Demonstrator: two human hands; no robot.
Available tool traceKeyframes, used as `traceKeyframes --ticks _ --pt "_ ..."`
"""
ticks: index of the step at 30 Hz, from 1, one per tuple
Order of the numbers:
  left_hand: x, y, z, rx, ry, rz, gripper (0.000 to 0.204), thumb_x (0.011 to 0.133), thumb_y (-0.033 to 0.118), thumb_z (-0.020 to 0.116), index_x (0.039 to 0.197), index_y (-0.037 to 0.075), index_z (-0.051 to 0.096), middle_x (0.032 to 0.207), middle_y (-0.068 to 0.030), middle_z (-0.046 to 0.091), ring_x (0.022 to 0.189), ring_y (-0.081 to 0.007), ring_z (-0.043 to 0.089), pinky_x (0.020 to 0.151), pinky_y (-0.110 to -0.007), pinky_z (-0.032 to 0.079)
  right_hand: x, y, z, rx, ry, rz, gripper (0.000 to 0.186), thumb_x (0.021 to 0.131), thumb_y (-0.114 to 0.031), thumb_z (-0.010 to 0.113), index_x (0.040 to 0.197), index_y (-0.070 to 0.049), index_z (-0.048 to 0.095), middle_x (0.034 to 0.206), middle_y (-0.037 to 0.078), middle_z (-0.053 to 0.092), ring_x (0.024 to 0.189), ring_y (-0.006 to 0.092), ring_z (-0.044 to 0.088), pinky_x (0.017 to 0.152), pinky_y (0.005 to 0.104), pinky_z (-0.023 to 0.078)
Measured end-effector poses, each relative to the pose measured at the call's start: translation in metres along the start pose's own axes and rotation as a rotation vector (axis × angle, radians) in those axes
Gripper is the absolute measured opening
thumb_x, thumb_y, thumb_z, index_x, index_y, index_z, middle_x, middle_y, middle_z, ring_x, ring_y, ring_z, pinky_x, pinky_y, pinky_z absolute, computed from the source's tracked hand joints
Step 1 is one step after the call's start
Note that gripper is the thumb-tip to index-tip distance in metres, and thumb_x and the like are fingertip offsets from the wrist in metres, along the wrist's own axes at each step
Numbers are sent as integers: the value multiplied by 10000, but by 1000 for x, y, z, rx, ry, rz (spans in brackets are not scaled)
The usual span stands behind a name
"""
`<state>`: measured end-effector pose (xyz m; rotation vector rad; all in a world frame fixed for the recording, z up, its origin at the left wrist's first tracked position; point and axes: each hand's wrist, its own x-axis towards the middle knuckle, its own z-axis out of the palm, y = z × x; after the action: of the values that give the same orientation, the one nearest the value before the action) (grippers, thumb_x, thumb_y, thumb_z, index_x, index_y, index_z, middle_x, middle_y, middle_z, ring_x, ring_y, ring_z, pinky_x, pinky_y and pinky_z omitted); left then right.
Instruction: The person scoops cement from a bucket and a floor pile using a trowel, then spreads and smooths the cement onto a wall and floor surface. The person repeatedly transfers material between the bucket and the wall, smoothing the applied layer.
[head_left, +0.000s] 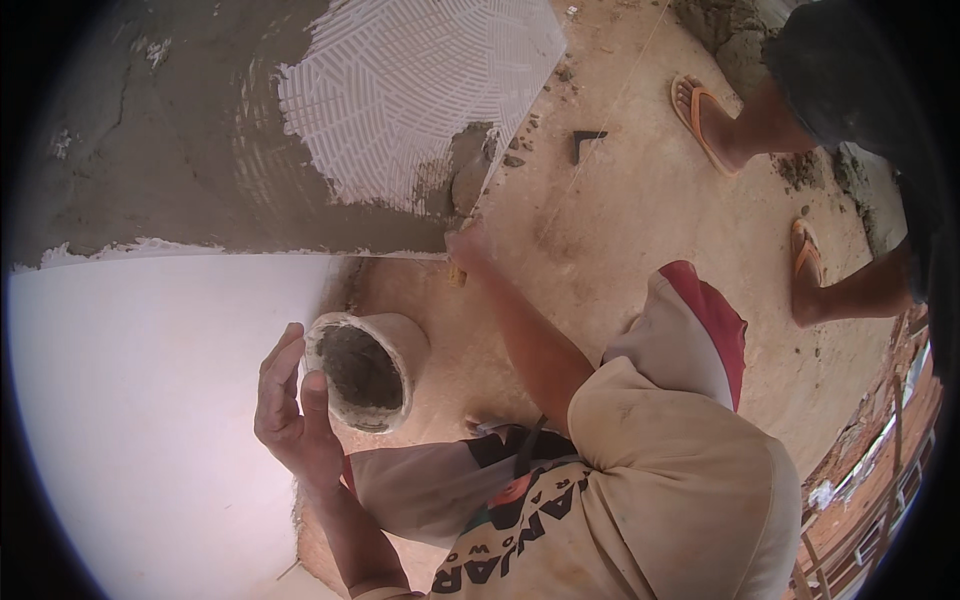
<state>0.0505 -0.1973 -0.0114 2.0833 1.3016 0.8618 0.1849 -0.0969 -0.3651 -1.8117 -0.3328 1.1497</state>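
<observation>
Right hand (465,242) is curled around what looks like the handle of a trowel (468,188), a yellowish end showing below the fist; its blade, smeared with grey mortar, lies at the edge of a large slab (420,90). That slab fills the upper left, mostly coated in smooth grey mortar (170,150), with a pale patch of crisscross ridges uncovered toward its right side and a darker lump of mortar beside the blade. Left hand (295,415) is raised and open, fingers together and thumb apart, with nothing visible in it, just beside the rim of a pale bucket (405,345). This bucket stands tilted toward the left, its inside caked with more mortar. Left of it spreads a smooth white surface (150,400), running up to the lower edge of the slab. Across the dusty tan floor (600,230), dark crumbs (513,160) lie along the slab's right edge, near a small black angle piece (588,142). Below, the person's beige shirt (690,490) and grey shorts (420,490) with red hems show bent knees. At the upper right, another person's feet stand in orange flip-flops (695,115).
</observation>
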Motion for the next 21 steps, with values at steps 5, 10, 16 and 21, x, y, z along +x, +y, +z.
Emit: traceKeyframes --ticks 5,10,16,21 --pt "11 2 27 -147 -104 64 345 937 191 670 1193 -38 634 1282 -173 613 1235 -270 560 1096 -418 399 -48 3 18 127 25 20 553 759 -116 629 1260 53 467 1137 311 603 1097 430 600 947 478 479" --pt "10 -56 47 80 -215 7 316 844 -2 675 1159 16 661 1242 -127 649 1162 -223 605 1015 -341 452 -73 40 39 145 150 -69 566 769 -142 647 1292 2 484 1053 260 622 987 384 645 834 463 524" --pt "21 -88 27 85 -121 -234 297 884 36 668 1179 -3 653 1207 -117 662 1105 -205 620 978 -326 475 -2 1 -32 647 -87 78 262 813 -84 630 1046 -53 515 699 55 557 519 166 556 447 339 493" --pt "14 -112 -9 -13 -70 -338 275 920 61 650 1186 -11 648 1138 -100 671 1059 -175 615 959 -300 474 12 -24 -50 762 -257 -78 237 817 -64 631 998 -76 480 673 30 524 483 133 520 428 312 483"
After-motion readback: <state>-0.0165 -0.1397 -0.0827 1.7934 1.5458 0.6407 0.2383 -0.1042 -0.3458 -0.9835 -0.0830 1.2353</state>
